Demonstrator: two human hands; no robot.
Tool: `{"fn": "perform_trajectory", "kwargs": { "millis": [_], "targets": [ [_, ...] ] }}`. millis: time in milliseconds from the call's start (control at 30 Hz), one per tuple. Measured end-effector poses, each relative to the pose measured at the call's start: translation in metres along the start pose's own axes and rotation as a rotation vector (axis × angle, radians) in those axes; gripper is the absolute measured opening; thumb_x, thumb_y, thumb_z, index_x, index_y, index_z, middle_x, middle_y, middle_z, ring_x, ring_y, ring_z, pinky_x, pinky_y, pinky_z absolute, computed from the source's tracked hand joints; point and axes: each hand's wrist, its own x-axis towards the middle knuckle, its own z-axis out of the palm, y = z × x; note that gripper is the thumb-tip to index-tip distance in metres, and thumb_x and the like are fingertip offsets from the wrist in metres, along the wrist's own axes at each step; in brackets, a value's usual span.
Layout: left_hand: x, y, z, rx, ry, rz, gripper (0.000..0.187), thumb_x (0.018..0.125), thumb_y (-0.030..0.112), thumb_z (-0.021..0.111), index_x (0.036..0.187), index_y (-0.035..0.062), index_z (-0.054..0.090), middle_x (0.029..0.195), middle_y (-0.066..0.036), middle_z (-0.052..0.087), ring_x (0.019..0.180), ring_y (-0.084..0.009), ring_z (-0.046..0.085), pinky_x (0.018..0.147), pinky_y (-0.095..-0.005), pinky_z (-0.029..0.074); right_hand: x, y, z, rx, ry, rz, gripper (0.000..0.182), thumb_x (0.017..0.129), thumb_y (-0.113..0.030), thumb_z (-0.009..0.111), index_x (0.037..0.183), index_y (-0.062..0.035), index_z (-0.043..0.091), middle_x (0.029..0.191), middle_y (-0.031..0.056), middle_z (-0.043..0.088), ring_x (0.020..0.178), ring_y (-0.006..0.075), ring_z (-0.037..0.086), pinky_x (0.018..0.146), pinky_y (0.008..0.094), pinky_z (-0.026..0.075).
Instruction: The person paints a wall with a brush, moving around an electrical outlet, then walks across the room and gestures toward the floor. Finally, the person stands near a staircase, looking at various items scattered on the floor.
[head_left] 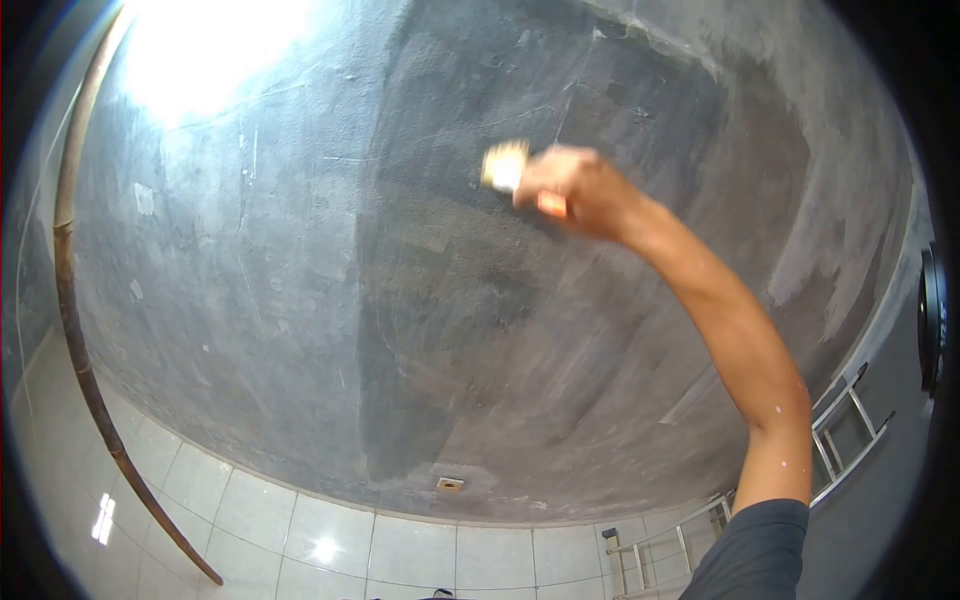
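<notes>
My right hand (580, 190) is raised in front of a grey plastered wall (450, 330), fingers wrapped round a paintbrush (507, 167). The brush has pale bristles, a light ferrule and an orange handle end showing below the fist. Its bristles point left and overlap the wall's upper middle; hand and brush are slightly blurred. Darker, damp-looking patches cover the wall around the brush, with a paler grey area to the left. My left hand is out of view.
A long bamboo pole (72, 300) leans at the left, its foot on the white floor tiles (410, 548). A metal ladder (850, 435) stands at the lower right. A small socket box (450, 484) sits low in the wall. Bright light glares at the upper left.
</notes>
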Motion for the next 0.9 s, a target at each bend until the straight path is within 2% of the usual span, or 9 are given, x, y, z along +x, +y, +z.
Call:
{"fn": "perform_trajectory", "kwargs": {
  "millis": [100,167,300,400,500,600,633,833,900],
  "targets": [
    [0.003,-0.010,-0.008,0.058,-0.032,0.057,0.031,0.090,0.025,0.058,0.085,-0.0045,0.064,0.079,-0.014,0.063,0.069,-0.0224,0.060,0.055,-0.0407,0.046,0.000,-0.029,-0.004,0.070,-0.115,0.065,0.013,0.082,-0.010,0.065,0.089,-0.0200,0.068,0.094,0.0076,0.069,0.093,0.0235,0.066,0.084,0.0344,0.055],
    [0.004,-0.014,-0.014,0.120,-0.077,0.139,0.029,0.089,0.024,0.057,0.080,-0.0023,0.065,0.074,-0.012,0.062,0.065,-0.0200,0.058,0.051,-0.0402,0.044,0.017,-0.001,-0.028,-0.037,0.097,0.080,0.016,0.082,-0.010,0.065,0.092,-0.0215,0.068,0.094,0.0074,0.068,0.091,0.0230,0.066,0.082,0.0344,0.055],
    [0.006,-0.013,-0.017,-0.004,-0.023,0.023,0.029,0.091,0.026,0.054,0.096,-0.0021,0.062,0.088,-0.014,0.064,0.079,-0.0243,0.063,0.056,-0.0402,0.048,0.055,0.053,-0.079,-0.282,0.330,0.140,0.017,0.082,-0.006,0.062,0.095,-0.0125,0.070,0.102,0.0087,0.069,0.095,0.0234,0.066,0.083,0.0318,0.054],
    [0.011,-0.001,-0.020,-0.092,-0.008,0.053,0.036,0.092,0.025,0.054,0.112,-0.0045,0.058,0.099,-0.018,0.066,0.089,-0.0292,0.067,0.059,-0.0407,0.052,0.066,0.068,-0.056,-0.370,0.461,0.152,0.017,0.081,-0.006,0.061,0.093,-0.0122,0.070,0.098,0.0092,0.070,0.089,0.0230,0.066,0.081,0.0327,0.055],
    [0.013,0.012,-0.016,-0.155,0.047,0.052,0.040,0.091,0.023,0.054,0.118,-0.0072,0.055,0.100,-0.020,0.066,0.089,-0.0295,0.067,0.060,-0.0396,0.053,0.050,0.023,0.021,-0.337,0.230,0.148,0.016,0.077,-0.004,0.061,0.087,-0.0134,0.070,0.089,0.0077,0.069,0.081,0.0240,0.065,0.077,0.0362,0.055],
    [0.004,0.015,-0.011,-0.194,0.047,0.087,0.039,0.091,0.022,0.055,0.116,-0.0090,0.055,0.097,-0.021,0.066,0.086,-0.0295,0.067,0.061,-0.0384,0.053,0.032,-0.051,0.044,0.260,-0.089,0.009,0.011,0.083,-0.009,0.063,0.085,-0.0186,0.066,0.084,0.0047,0.068,0.089,0.0235,0.066,0.077,0.0358,0.056],
    [0.005,0.013,-0.009,-0.221,0.054,0.099,0.038,0.091,0.022,0.055,0.115,-0.0086,0.056,0.097,-0.020,0.067,0.085,-0.0293,0.067,0.061,-0.0382,0.053,0.032,-0.062,0.039,0.246,-0.174,0.053,0.010,0.084,-0.009,0.062,0.086,-0.0175,0.065,0.087,0.0041,0.068,0.091,0.0228,0.065,0.079,0.0354,0.056],
    [0.007,-0.012,-0.017,-0.016,-0.067,-0.088,0.038,0.092,0.027,0.052,0.107,-0.0072,0.060,0.098,-0.019,0.066,0.085,-0.0293,0.066,0.063,-0.0395,0.053,0.084,0.029,-0.029,-0.278,0.374,0.043,0.016,0.080,-0.005,0.063,0.092,-0.0138,0.068,0.094,0.0095,0.069,0.087,0.0263,0.066,0.079,0.0364,0.056],
    [0.011,-0.017,-0.023,-0.033,-0.070,-0.075,0.039,0.092,0.028,0.052,0.108,-0.0072,0.060,0.099,-0.020,0.066,0.087,-0.0298,0.066,0.065,-0.0398,0.053,0.093,0.042,-0.043,-0.493,0.350,0.140,0.018,0.083,-0.006,0.063,0.097,-0.0143,0.069,0.105,0.0064,0.069,0.097,0.0236,0.066,0.085,0.0330,0.055]
  ]
}}
